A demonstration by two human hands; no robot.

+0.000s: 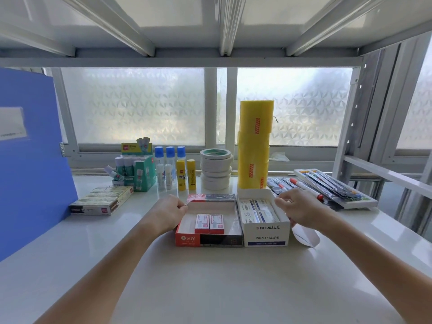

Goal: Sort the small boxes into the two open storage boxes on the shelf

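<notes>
Two open storage boxes stand side by side on the white shelf. The red and black storage box (187, 239) on the left holds two small red and white boxes (209, 223). The white "PAPER CLIPS" storage box (266, 235) on the right holds several small white and blue boxes (258, 210). My left hand (168, 212) grips the left wall of the red box. My right hand (298, 206) holds the right wall of the white box, whose flap (306, 237) hangs out beside it.
A blue folder (30, 160) stands at the left. A pack of staple boxes (102, 201) lies nearby. Behind are glue bottles and sticks (173, 169), stacked white tape (216, 169), a tall yellow tape stack (254, 146), and trays of pens (327, 185) at right. A shelf frame runs overhead.
</notes>
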